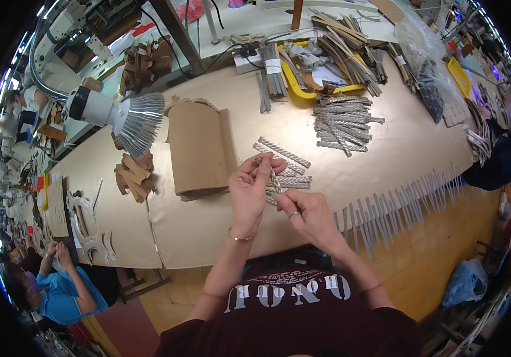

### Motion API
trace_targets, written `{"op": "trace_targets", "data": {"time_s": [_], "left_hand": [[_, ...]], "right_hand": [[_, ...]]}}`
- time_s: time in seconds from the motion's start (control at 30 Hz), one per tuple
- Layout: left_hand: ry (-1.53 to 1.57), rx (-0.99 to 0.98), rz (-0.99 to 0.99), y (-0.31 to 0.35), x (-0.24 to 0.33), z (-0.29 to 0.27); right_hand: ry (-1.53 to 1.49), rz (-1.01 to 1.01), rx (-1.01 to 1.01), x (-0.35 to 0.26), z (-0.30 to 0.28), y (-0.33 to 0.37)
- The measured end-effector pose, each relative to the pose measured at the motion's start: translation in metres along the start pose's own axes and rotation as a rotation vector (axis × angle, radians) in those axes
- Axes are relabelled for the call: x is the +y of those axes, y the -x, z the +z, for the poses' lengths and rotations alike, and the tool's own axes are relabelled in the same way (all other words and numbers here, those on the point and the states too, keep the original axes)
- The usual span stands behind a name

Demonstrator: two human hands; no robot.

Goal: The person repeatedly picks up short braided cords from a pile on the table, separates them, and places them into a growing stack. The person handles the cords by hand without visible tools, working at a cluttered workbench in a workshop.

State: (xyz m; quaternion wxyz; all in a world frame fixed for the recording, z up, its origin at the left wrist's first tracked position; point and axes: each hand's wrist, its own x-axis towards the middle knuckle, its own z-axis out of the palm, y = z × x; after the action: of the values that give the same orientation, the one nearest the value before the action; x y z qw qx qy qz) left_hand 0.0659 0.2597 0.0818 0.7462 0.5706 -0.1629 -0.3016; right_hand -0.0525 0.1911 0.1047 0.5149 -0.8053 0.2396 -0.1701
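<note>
My left hand [252, 183] pinches the upper end of a short braided strap [275, 182], grey-beige in colour. The strap's lower end is between the thumb and fingers of my right hand [306, 215], which wears a ring. Just beyond my hands, several finished-looking braided strips [284, 152] lie on the table, partly hidden by my fingers. Farther right is a larger pile of braided strips [345, 124]. Thin flat grey strips [380, 221] hang in a row over the table's near edge, to the right of my right hand.
A brown cardboard roll [197, 149] stands left of my hands, near a lamp [121, 119] and brown leather scraps [135, 177]. A yellow tray [294, 80] with bundled strips sits at the back. White cut pieces [92, 223] lie at far left; a person in blue [68, 291] sits beyond.
</note>
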Motion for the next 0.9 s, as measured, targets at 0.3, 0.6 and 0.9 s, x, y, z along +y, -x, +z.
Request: {"op": "trace_targets", "data": {"time_s": [0.3, 0.6, 0.9], "left_hand": [[0.170, 0.076, 0.007, 0.010, -0.014, -0.010], [0.222, 0.125, 0.000, -0.003, -0.016, -0.028], [0.426, -0.109, -0.214, -0.011, -0.005, -0.029]], "right_hand": [[-0.156, 0.128, 0.005, 0.018, 0.014, -0.009], [-0.052, 0.131, -0.041, 0.019, 0.013, -0.028], [-0.661, 0.346, -0.255, 0.037, 0.016, -0.019]]}}
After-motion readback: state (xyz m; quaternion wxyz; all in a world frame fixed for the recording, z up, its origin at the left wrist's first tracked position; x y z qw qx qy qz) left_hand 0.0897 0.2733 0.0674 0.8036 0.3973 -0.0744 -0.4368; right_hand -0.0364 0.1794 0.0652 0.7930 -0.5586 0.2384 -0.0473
